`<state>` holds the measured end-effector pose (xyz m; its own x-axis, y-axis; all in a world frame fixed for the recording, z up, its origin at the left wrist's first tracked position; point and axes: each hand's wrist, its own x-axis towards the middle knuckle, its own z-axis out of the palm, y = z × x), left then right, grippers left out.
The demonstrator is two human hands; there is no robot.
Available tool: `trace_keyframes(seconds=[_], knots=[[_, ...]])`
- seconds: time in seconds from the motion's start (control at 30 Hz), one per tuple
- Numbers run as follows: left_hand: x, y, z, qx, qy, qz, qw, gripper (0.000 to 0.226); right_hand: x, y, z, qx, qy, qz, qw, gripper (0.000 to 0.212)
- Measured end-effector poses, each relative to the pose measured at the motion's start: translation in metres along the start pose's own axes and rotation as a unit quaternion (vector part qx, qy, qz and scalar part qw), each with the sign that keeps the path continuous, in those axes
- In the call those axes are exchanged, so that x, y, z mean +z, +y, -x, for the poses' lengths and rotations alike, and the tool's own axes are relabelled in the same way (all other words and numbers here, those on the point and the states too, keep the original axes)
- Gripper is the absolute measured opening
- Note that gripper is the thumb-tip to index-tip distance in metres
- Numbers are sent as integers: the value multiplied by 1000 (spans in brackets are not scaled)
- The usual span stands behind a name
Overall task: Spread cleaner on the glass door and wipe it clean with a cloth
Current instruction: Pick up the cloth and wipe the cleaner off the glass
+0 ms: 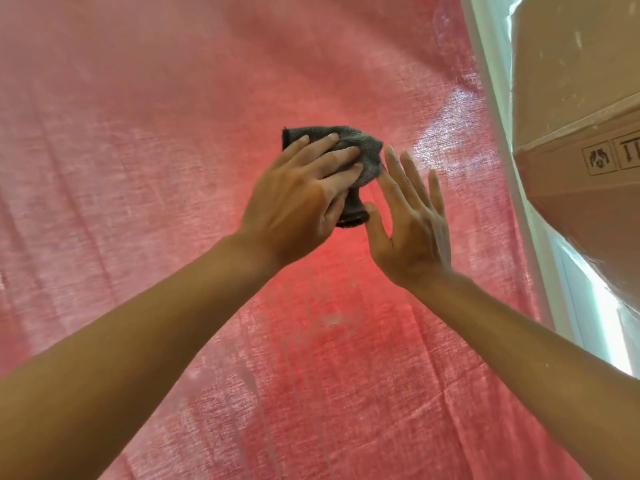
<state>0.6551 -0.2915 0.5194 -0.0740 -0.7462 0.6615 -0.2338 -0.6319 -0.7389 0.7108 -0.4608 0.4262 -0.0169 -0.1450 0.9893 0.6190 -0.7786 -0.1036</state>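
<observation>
The glass door (145,133) fills most of the view, with a red woven fabric showing behind it and pale streaks and drip marks on its surface. A dark grey cloth (367,154) is pressed flat against the glass at the centre. My left hand (298,199) lies over the cloth with fingers spread, holding it to the pane. My right hand (408,223) is flat and open just to the cloth's right, its thumb and fingertips touching the cloth's edge.
A white door frame (498,109) runs down the right side of the glass. Beyond it stands a large cardboard box (575,140) with printed handling symbols. Bright light comes through a gap at the lower right.
</observation>
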Motion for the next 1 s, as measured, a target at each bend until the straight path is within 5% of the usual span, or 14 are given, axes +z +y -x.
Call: trace_keyframes(seconds=[0.2,0.47,0.67,0.87,1.0], knots=[[13,0,-39,-75,31,-18,997,37,-5,13,2,73,11,17,997,62],[-8,3,15,103,-80,40,991,33,-6,17,6,63,-4,1,998,63],[-8,-10,-13,-110,34,-19,993,36,-5,14,9,36,-13,25,999,62],[-11,27,50,54,-56,35,996,33,-9,16,16,12,-28,21,999,62],[-17,23,53,-57,-1,2,998,33,-13,7,20,16,-24,11,1000,58]])
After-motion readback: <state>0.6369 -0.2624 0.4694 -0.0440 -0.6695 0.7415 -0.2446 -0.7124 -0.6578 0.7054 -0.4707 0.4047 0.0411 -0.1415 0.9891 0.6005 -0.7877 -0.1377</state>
